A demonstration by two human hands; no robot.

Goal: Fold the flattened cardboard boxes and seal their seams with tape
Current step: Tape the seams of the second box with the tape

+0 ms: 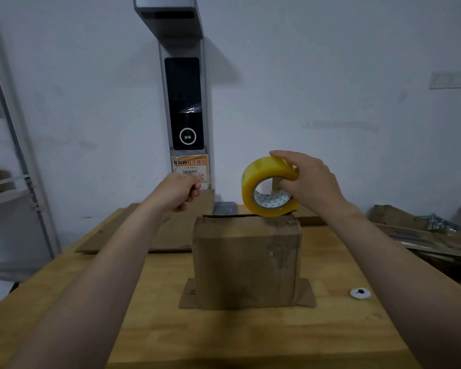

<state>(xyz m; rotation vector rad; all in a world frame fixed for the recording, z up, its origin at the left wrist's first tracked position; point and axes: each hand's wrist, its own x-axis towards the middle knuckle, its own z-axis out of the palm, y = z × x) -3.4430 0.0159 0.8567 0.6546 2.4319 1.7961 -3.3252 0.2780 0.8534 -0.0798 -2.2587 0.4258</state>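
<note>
Well above the table, the right hand (312, 182) grips a yellow tape roll (266, 187) from the side. Its fingers reach over the rim and its thumb is hooked into the core. The roll stands on edge, its lowest part at the far right top edge of the cardboard box (246, 262); whether it touches cannot be told. The left hand (179, 193) hangs in the air to the left of the roll, above and behind the box's left corner. Its fingers are curled in and the thumb is pressed to the forefinger; whether anything is pinched between them cannot be told.

The box stands upright in the middle of the wooden table (250, 336), with a dark slit along its top. Two bottom flaps (188, 294) splay flat on the wood on either side. Its right face is scuffed and torn, showing the corrugation.

Behind the box, a flat cardboard sheet (171, 235) lies on the table, and the left forearm covers part of it. A small white disc (360, 293) with a dark mark sits on the wood, well to the right of the box.

At the far edge stands a tall grey column (184, 102) with a dark screen. An orange notice (190, 167) is stuck below the screen, and the left hand hides its lower left corner. A heap of flattened cardboard (423, 235) lies off to the right. A metal shelf rack (11, 155) stands at the left, and a switch plate (446, 79) is on the white wall.
</note>
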